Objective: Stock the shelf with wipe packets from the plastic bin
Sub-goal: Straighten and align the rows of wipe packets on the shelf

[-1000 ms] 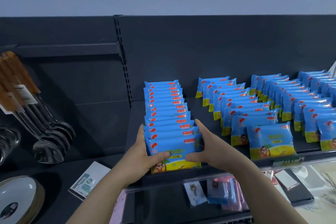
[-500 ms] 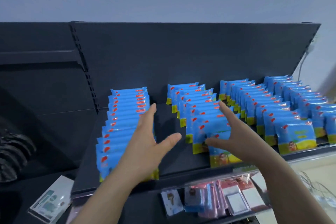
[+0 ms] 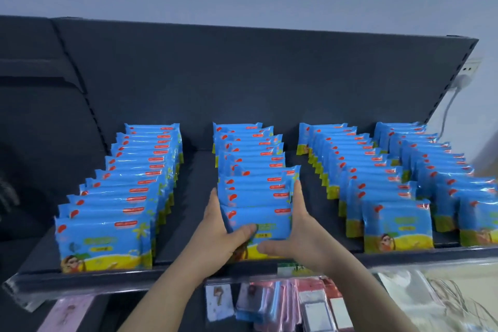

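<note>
Blue wipe packets with yellow bottoms stand in several front-to-back rows on the dark shelf. My left hand presses the left side of the second row, thumb across the front packet. My right hand clasps the right side of the same row, thumb under the front packet's face. The leftmost row stands untouched beside my left arm. Two more rows fill the right side. The plastic bin is out of sight.
A clear price strip runs along the shelf's front edge. Below it hang small carded items in pink and blue packaging. The shelf's back panel rises behind the rows. A wall socket with a cable sits at the right.
Both hands left the leftmost row, crossed to the right with fingers spread, and now close around the front of the second row. The view has panned right.
</note>
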Available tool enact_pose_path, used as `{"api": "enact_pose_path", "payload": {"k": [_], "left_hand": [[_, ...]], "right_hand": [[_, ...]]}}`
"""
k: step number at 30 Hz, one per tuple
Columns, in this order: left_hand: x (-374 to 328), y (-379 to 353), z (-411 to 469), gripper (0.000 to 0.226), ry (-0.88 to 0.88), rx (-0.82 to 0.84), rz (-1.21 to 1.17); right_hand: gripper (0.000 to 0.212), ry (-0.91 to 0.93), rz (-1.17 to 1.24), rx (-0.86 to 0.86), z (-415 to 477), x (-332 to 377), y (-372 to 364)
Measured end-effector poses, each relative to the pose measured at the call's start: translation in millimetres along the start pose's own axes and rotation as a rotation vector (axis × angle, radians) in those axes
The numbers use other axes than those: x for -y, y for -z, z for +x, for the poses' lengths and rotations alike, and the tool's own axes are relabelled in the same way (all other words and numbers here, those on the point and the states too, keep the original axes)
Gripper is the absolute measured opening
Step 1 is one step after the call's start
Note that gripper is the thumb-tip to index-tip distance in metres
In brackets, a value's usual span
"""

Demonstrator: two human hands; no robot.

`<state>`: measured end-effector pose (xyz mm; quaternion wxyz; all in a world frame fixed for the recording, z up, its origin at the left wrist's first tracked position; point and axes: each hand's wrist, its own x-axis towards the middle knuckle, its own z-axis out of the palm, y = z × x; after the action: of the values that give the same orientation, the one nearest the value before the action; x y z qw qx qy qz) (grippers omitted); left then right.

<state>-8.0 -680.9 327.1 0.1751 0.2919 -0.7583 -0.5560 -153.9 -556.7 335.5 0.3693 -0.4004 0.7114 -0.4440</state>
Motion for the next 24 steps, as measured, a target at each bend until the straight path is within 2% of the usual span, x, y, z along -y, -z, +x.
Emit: {"api": "enact_pose_path", "payload": {"k": [2, 3, 5, 7, 9, 10, 12, 13, 14, 16, 18, 20, 22, 23, 24], "left_hand": [[-0.7, 0.4, -1.4, 0.063, 0.030, -0.017, -0.035], [-3.0, 1.7, -0.4, 0.072, 0.043, -0.025, -0.066], [-7.9, 6.4, 5.5, 0.106, 0.086, -0.076, -0.121], [-16.0, 9.1, 15.0, 0.115, 0.108, -0.120, -0.179], [-23.1, 5.4, 23.8, 0.109, 0.090, -0.121, -0.260], [-24.2, 2.3, 27.2, 0.100, 0.075, -0.112, -0.280], [-22.8, -2.7, 29.6, 0.066, 0.033, -0.087, -0.271], [-23.1, -3.9, 28.2, 0.056, 0.016, -0.083, -0.267], [-22.8, -3.1, 26.5, 0.058, 0.012, -0.074, -0.270], [-23.9, 2.4, 25.8, 0.084, 0.052, -0.102, -0.292], [-24.5, 12.3, 34.0, 0.111, 0.094, -0.174, -0.248], [-30.1, 21.3, 47.2, 0.114, 0.103, -0.182, -0.223], [-37.8, 24.9, 61.1, 0.103, 0.108, -0.165, -0.275], [-40.1, 25.4, 68.0, 0.092, 0.099, -0.149, -0.307], [-41.8, 24.9, 73.4, 0.076, 0.076, -0.114, -0.322]], "right_hand": [[0.126, 0.020, 0.012, -0.020, 4.2, -0.5, 7.6], [0.130, 0.016, -0.002, -0.037, 7.7, -2.1, 15.0], [0.144, -0.004, -0.081, -0.050, 15.1, 1.8, 30.6], [0.153, -0.009, -0.096, -0.018, 25.5, 4.6, 43.7], [0.146, 0.000, 0.005, 0.034, 35.3, 6.1, 46.0], [0.136, 0.026, 0.059, 0.071, 36.5, 8.3, 42.5], [0.114, 0.100, 0.098, 0.130, 36.6, 6.0, 34.0], [0.106, 0.117, 0.110, 0.143, 35.2, 6.1, 31.1], [0.107, 0.115, 0.123, 0.138, 34.6, 6.5, 30.2], [0.122, 0.090, 0.132, 0.115, 39.4, 4.7, 36.5], [0.124, 0.106, 0.137, 0.084, 45.0, 15.0, 44.2], [0.105, 0.149, 0.136, 0.076, 53.5, 26.6, 51.7], [0.060, 0.147, 0.115, 0.094, 66.3, 36.5, 55.9], [0.053, 0.144, 0.110, 0.101, 73.7, 37.4, 56.7], [0.059, 0.152, 0.109, 0.106, 79.3, 39.4, 54.6]]}}
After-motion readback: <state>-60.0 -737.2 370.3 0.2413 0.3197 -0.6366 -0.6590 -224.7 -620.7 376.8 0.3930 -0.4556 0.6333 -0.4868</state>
